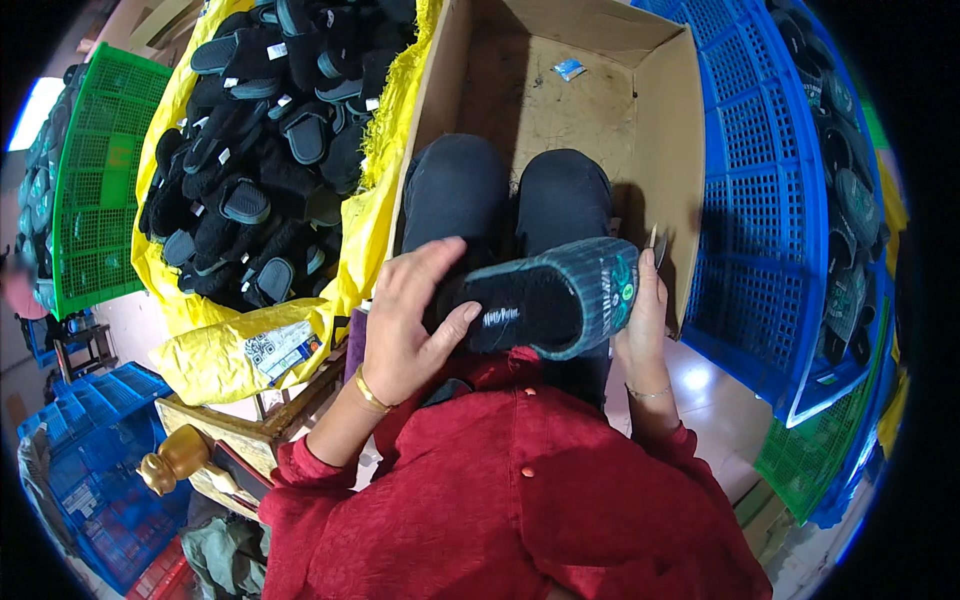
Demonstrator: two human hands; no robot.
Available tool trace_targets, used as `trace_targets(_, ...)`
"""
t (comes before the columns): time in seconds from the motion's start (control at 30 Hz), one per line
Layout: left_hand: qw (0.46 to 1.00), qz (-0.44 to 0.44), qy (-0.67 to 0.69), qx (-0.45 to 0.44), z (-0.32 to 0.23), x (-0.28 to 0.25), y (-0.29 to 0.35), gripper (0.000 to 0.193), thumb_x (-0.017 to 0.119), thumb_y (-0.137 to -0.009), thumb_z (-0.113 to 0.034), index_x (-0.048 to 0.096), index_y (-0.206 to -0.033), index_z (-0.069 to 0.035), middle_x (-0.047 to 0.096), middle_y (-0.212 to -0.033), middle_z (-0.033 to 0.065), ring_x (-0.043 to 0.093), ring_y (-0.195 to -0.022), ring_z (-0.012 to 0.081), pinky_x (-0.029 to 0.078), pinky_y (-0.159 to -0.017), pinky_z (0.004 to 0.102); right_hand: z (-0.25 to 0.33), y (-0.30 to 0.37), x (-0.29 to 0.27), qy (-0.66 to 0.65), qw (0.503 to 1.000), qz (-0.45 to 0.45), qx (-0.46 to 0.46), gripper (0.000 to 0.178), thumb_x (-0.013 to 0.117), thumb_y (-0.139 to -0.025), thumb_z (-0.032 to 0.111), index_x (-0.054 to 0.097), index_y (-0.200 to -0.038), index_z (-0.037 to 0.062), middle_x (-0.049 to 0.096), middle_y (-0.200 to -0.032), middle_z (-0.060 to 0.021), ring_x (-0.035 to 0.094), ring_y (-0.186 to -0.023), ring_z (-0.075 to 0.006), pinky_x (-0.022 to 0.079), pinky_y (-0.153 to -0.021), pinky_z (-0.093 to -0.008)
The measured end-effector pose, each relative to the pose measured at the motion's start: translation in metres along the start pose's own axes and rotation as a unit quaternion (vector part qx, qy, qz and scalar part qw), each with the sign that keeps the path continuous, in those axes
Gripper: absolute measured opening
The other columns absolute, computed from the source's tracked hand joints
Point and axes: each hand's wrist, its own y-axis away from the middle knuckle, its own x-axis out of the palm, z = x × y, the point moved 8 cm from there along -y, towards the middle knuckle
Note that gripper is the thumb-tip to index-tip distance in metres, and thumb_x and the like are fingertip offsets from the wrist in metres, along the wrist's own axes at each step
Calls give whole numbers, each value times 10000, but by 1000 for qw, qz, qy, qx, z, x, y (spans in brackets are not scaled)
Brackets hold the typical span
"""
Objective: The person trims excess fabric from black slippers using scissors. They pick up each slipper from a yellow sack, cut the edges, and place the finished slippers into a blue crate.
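Note:
A dark slipper (600, 290) with a ribbed grey-teal upper, green print and black fluffy insole lies across above my lap, toe to the right. My left hand (410, 325) is at its heel, thumb on the insole near white lettering and fingers stretched along the far side. At the toe, my right hand (642, 325) grips the slipper from the right, its fingers partly hidden. A thin pointed metal tip (655, 240) sticks up past the right fingers; the rest of that tool is hidden.
An open cardboard box (660, 130) stands ahead, with a small blue packet (569, 69) inside. To its left, a yellow sack (385, 190) holds many black slippers. Blue crates (750, 190) rise at right; a green crate (110, 180) with slippers stands far left. A wooden stool (225, 415) is at lower left.

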Motion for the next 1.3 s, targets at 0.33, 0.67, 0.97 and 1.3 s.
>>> trace_targets(0.33, 911, 44, 385, -143, 12, 36, -4, 508, 654, -814, -73, 448, -1275, -17, 549, -1168, 80, 507, -1093, 150, 383, -956, 276, 28, 13, 10, 15, 999, -3, -43, 395, 476, -928, 407, 583, -956, 28, 647, -846, -51, 652, -713, -131, 550, -614, -259)
trace_targets(0.67, 994, -95, 34, 29, -6, -4, -6, 346, 688, -751, -133, 605, -1079, -60, 556, -1149, 117, 497, -1061, 289, 394, -909, 352, 27, 13, 10, 53, 997, -32, -35, 374, 478, -916, 458, 570, -913, 96, 597, -714, 39, 570, -540, -41, 369, -392, -172)
trace_targets(0.97, 977, -158, -102, 98, -5, 15, -3, 259, 769, -627, -135, 654, -857, -110, 567, -1048, 60, 511, -1014, 284, 415, -848, 368, 30, 13, 15, 93, 992, -68, -51, 361, 480, -907, 481, 531, -862, 126, 533, -619, 60, 466, -415, -18, 246, -336, -162)
trace_targets(1.3, 963, -66, 252, -70, 31, 10, -11, 43, 635, -817, -61, 608, -841, -39, 593, -966, 40, 504, -998, 164, 346, -924, 298, 31, 7, 9, 100, 991, -69, -49, 381, 473, -906, 484, 535, -903, 108, 562, -705, 31, 524, -539, -46, 345, -424, -177)
